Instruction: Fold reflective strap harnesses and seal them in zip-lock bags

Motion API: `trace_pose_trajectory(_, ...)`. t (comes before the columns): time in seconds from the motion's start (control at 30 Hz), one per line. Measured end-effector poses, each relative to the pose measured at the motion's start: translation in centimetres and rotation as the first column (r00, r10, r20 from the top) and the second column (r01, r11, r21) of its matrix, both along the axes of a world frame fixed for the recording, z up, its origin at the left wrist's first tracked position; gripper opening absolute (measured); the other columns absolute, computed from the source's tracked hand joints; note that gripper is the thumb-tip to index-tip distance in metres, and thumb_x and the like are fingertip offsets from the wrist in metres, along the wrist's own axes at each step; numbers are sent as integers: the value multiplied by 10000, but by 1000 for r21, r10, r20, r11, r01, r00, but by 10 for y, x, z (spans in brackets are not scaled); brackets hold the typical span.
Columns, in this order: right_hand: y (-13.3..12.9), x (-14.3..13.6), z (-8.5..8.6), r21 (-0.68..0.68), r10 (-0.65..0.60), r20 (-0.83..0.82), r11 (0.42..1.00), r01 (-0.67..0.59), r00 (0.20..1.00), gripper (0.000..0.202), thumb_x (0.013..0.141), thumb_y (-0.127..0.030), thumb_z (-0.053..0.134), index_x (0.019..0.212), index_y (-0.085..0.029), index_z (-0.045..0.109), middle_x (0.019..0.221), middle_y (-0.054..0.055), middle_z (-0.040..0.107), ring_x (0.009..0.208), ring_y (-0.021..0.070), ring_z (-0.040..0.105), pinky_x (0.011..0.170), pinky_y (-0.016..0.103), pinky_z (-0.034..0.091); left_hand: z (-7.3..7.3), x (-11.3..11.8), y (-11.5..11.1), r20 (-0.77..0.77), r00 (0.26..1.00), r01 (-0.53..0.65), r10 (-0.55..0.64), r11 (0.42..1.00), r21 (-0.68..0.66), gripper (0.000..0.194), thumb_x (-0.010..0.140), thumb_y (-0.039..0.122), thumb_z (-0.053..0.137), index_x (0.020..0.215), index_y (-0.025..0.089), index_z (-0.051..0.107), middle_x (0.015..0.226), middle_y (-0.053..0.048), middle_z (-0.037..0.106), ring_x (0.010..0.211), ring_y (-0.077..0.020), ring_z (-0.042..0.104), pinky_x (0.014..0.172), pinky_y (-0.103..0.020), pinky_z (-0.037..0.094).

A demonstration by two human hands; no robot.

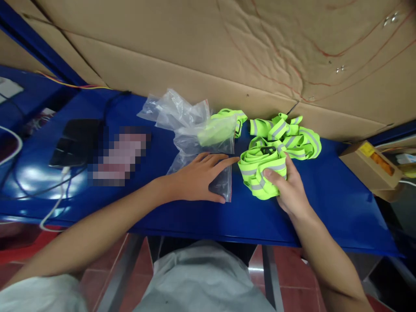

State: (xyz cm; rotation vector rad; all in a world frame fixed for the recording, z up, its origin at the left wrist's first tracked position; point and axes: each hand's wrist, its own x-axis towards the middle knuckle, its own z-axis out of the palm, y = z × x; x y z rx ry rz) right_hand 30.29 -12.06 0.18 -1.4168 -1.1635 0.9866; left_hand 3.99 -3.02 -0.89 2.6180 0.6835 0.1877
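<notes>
the right hand (292,190) is curled around a neon bundle (260,184), thumb pressed on the front and fingers mostly hidden behind. the bundle sits over the blue table (334,208), just in front of the loose straps (303,141); whether it touches down, i can't tell from here. the left hand (198,177) is spread wide over a clear bag (222,186), gripping nothing i can see, index tip right beside the bundle.

it looks like light, soft webbing — nothing to break, but the coils would likely spring loose if squeezed at one edge. i'd pinch it across the whole stack, as that thumb does, and mind the black buckle (268,150) on top, probably the one stiff part. the bag seems thin and slippery — best pinned flat near its edge.
</notes>
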Motion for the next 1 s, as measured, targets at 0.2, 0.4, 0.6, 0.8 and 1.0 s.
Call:
trace_pose_trajectory(0.2, -5, 2, 7, -15, 65, 6, 998, -65, 998, 440, 877, -444, 842, 1264, -321, 674, 1203, 16, 740, 1099, 239, 719, 964, 377, 606, 9, -10, 2, 304, 952, -43, 38, 999, 11, 1127, 805, 560, 873, 1676, 258, 226, 1617, -173, 486, 1494, -367, 481, 1255, -532, 381)
trace_pose_trajectory(0.4, -1, -3, 21, -122, 263, 125, 961, -248, 957, 310, 850, -406, 877, 1117, -288, 771, 1044, -19, 777, 956, 185, 720, 842, 275, 605, 10, -5, -5, 406, 909, -25, -91, 962, 273, 1015, 861, 547, 830, 1634, 216, 262, 1534, -208, 538, 1427, -358, 537, 1193, -590, 406)
trace_pose_trajectory(0.6, 2, -7, 21, -222, 374, 201, 918, -330, 905, 319, 854, -463, 858, 1067, -237, 784, 977, -6, 772, 853, 171, 705, 751, 260, 587, 5, -2, -14, 267, 962, -7, -54, 975, 224, 1148, 797, 664, 834, 1661, 231, 215, 1580, -221, 500, 1475, -380, 494, 1234, -607, 345)
trace_pose_trajectory(0.8, 3, -6, 16, -187, 445, 310, 895, -405, 840, 344, 907, -431, 814, 1190, -248, 743, 1118, 2, 781, 995, 185, 742, 869, 269, 599, 1, -2, -17, 178, 984, -13, -3, 996, 87, 1206, 794, 608, 869, 1682, 268, 127, 1475, -142, 616, 1363, -341, 594, 1248, -579, 293)
trace_pose_trajectory(1.0, 0, -5, 11, -162, 523, 332, 851, -499, 785, 293, 958, -356, 771, 1245, -304, 740, 1134, -26, 797, 972, 177, 761, 847, 266, 619, 1, 1, -23, 199, 979, 43, -50, 998, 39, 1090, 885, 507, 815, 1679, 294, 99, 1453, -120, 612, 1355, -301, 585, 1242, -525, 299)
